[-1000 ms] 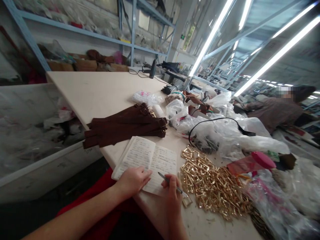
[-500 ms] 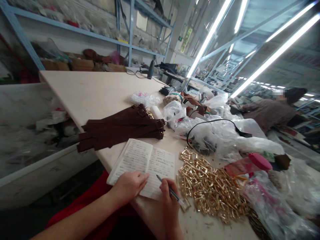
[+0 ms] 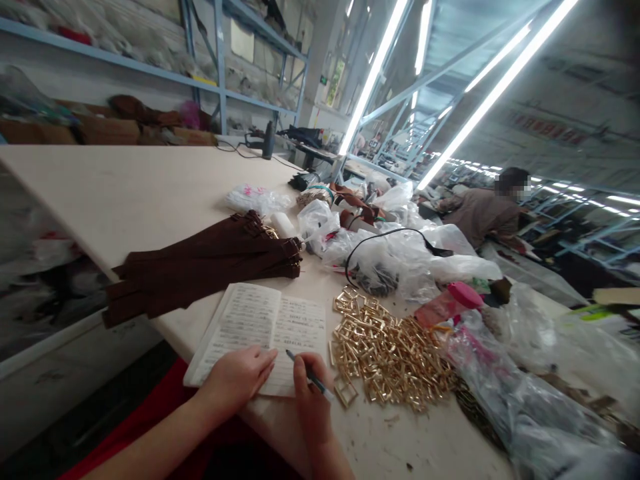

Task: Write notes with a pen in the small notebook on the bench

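An open notebook (image 3: 250, 317) with handwritten lines on both pages lies at the table's near edge. My left hand (image 3: 240, 377) rests flat over its lower part, fingers stretched toward the right page. In my right hand (image 3: 313, 393) a pen (image 3: 316, 381) is gripped, its tip close to the right page; whether it touches the paper I cannot tell. Just right of that hand spreads a heap of gold metal buckles (image 3: 395, 357). Beyond the notebook lies a bundle of dark brown straps (image 3: 205, 267) with metal fittings at their right ends.
Clear plastic bags (image 3: 395, 260) crowd the table (image 3: 125, 193) behind the buckles, with a black cord across them. A pink-lidded bottle (image 3: 450, 303) lies beside the heap. Another person (image 3: 483, 210) bends over work at the far right. Blue shelving (image 3: 220, 80) stands behind.
The whole view has swung to the right, so the table's things appear farther left. My hands keep their places on the notebook, the pen still held. The other person's head has turned.
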Demonstrator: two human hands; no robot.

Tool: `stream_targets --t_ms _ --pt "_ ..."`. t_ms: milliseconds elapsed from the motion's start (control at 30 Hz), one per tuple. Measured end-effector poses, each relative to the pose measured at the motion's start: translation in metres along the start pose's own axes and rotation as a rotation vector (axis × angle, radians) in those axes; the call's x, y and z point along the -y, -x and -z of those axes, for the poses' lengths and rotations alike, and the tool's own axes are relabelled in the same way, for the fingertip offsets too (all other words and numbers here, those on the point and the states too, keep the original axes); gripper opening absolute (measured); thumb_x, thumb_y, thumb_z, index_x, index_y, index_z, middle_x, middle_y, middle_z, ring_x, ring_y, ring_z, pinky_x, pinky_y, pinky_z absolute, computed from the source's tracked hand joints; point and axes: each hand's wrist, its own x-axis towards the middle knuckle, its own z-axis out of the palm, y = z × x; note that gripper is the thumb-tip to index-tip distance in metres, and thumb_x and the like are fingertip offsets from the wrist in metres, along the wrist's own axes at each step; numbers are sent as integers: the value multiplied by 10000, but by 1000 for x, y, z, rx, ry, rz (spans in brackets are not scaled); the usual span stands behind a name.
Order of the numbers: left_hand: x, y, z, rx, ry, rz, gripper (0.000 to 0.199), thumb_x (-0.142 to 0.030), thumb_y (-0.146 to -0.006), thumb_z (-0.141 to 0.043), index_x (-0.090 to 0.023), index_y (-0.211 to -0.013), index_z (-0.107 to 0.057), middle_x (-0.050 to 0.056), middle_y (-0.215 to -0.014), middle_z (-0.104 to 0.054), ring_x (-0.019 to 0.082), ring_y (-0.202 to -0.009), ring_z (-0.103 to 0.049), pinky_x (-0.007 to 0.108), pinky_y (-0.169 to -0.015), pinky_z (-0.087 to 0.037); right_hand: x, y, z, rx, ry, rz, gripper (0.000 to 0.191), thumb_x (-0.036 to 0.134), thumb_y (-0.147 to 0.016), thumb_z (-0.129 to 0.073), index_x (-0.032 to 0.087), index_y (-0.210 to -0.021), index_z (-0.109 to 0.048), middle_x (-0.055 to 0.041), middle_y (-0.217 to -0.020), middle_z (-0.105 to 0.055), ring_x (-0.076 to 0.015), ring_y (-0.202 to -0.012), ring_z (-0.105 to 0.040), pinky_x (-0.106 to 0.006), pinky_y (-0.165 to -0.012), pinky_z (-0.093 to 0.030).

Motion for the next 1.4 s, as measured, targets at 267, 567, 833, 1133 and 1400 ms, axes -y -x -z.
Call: stream_targets --t_ms 267,567,833,1133,1400 --pt "-4 3 0 -20 -22 5 343 -334 -909 -336 -266 -1128 -591 45 -796 -628 182 -671 -603 262 -589 -429 -1 4 3 -9 10 38 141 231 -846 -494 177 -752 -585 -3 -693 -609 -123 -661 -565 -231 -637 -455" --pt "-6 6 1 28 -24 31 342 -316 -908 -329 -269 -1149 -566 51 -836 -642 217 -726 -617 297 -622 -441 -6 12 -2 88 89 84 147 257 -847 -495 191 -740 -569 -2 -663 -591 -131 -629 -539 -255 -620 -441" --pt "-4 6 0 59 20 48 368 -322 -913 -318 -246 -1179 -561 67 -872 -651 238 -776 -620 316 -655 -448 -6 8 -7 126 80 -31 137 288 -853 -471 195 -800 -556 13 -672 -584 -124 -631 -553 -233 -610 -459" --pt "0 9 1 34 83 61 381 -353 -915 -310 -256 -1179 -566 67 -869 -646 237 -761 -611 317 -656 -442 0 7 -7 181 138 -69 157 310 -858 -460 194 -803 -551 13 -671 -595 -119 -606 -543 -228 -582 -449" --pt "0 7 1 71 67 71 381 -339 -915 -298 -248 -1159 -576 65 -848 -641 222 -746 -598 300 -645 -432 -6 10 -11 161 96 -94 117 294 -833 -501 193 -833 -561 12 -678 -604 -128 -626 -565 -236 -588 -469"
